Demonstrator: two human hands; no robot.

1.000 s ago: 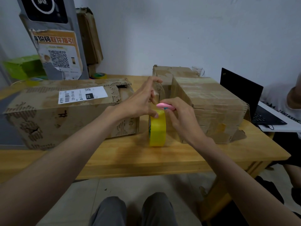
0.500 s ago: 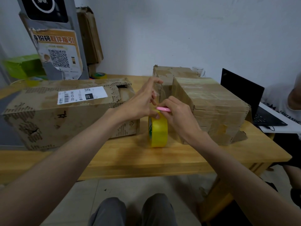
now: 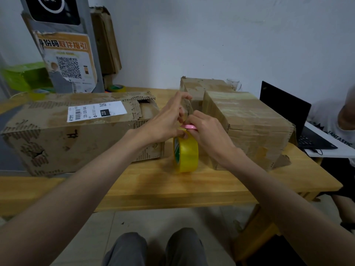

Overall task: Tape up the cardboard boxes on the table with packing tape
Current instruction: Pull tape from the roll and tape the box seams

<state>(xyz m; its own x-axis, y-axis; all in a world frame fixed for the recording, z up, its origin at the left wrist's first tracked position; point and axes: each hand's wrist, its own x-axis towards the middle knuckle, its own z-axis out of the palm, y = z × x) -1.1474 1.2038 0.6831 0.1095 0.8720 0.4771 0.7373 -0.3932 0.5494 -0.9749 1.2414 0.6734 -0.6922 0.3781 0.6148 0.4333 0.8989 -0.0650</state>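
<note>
- The tape roll (image 3: 186, 153) stands on edge on the table (image 3: 153, 185), in the gap between the long box (image 3: 80, 131) on our left and the big box (image 3: 247, 127) on our right; a 3rd box (image 3: 203, 86) sits behind them.
- Our left hand (image 3: 165, 121) sits at the top of the roll with its thumb down on the rim and its fingers curled above; they look as if they pinch a free tape end, but the tape itself is too clear to see, so we cannot tell for certain.
- Our right hand (image 3: 207, 131) grips a small pink tool (image 3: 190, 127), which lies across the top of the roll, just beside the left thumb.
- Since 1 second ago little has moved: the roll stays in the same spot, both hands stay on it, and the pink tool has slid slightly toward the left hand, lying flatter on the rim.
- We read this as work on the tape end, either lifting it or cutting it; no strip is on a box yet from this step.
- The long box shows a torn top flap (image 3: 142, 104) that is open, so sealing remains ahead.
- Next we need a free length of tape, then the roll carried to a box seam.
- Behind, a laptop (image 3: 288, 112) sits at the right, with another person's arm (image 3: 345, 116) near it.
</note>
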